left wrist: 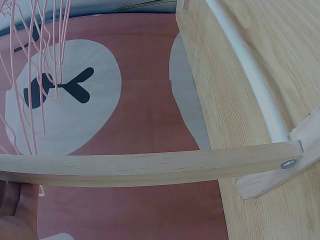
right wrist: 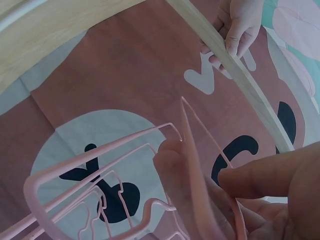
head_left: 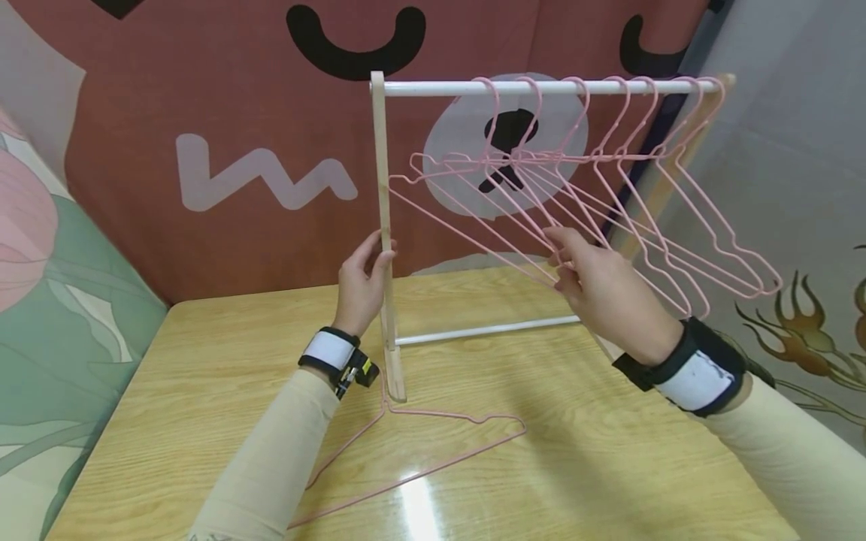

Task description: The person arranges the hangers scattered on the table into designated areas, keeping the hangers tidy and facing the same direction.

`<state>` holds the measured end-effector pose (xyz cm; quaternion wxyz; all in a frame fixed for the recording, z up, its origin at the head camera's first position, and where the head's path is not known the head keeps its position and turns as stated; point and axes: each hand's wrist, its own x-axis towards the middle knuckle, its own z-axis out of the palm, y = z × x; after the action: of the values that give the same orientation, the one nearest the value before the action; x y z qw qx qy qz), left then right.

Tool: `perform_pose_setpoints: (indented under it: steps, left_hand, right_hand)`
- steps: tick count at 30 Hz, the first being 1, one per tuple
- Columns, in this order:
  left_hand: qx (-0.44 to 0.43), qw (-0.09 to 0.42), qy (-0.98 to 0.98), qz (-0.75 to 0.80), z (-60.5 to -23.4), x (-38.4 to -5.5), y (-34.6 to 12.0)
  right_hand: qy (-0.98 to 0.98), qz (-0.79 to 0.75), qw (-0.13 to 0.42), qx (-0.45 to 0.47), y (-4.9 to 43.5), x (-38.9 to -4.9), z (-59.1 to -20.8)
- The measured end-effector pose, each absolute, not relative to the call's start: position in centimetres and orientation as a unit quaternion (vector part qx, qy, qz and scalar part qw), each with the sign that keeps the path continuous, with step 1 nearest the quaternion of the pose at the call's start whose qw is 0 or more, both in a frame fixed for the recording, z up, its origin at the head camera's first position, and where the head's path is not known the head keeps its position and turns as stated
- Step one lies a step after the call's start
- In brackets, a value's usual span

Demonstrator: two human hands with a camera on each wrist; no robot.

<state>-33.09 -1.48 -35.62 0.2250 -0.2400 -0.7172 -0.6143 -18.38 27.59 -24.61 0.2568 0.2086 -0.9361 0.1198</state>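
A clothes rack with wooden posts (head_left: 380,150) and a white top rail (head_left: 433,89) stands upright on the table. My left hand (head_left: 361,282) grips its near left post partway up, thumb on one side and fingers on the other. Several pink wire hangers (right wrist: 62,154) hang by their hooks from the rail, bunched toward its right half. With thumb and fingers, my right hand (head_left: 602,289) holds the wires of a pink hanger (right wrist: 192,165) below the rail. Other hangers crowd close around that hand, and part of the held one is hidden behind it.
Another pink hanger (head_left: 433,412) lies flat on the wooden table (head_left: 223,361), by the left post's foot and partly behind my left forearm. A white lower bar (head_left: 487,329) joins the posts near the tabletop. Behind stands a patterned red cloth (head_left: 237,83).
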Motion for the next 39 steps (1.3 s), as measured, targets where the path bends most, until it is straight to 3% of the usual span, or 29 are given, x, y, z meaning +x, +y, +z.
perform_pose_setpoints:
  steps: [20,39]
  left_hand:
    - [-0.245,0.227,-0.711,-0.619,-35.7,-33.2,-1.5]
    - [-0.245,0.228,-0.713,-0.616,-35.6,-33.0,-1.5]
  right_hand:
    - [-0.942,0.135,0.236,0.196,27.4,-18.0,-25.1]
    - [-0.955,0.186,0.152,0.176,30.0,-17.2,-28.6]
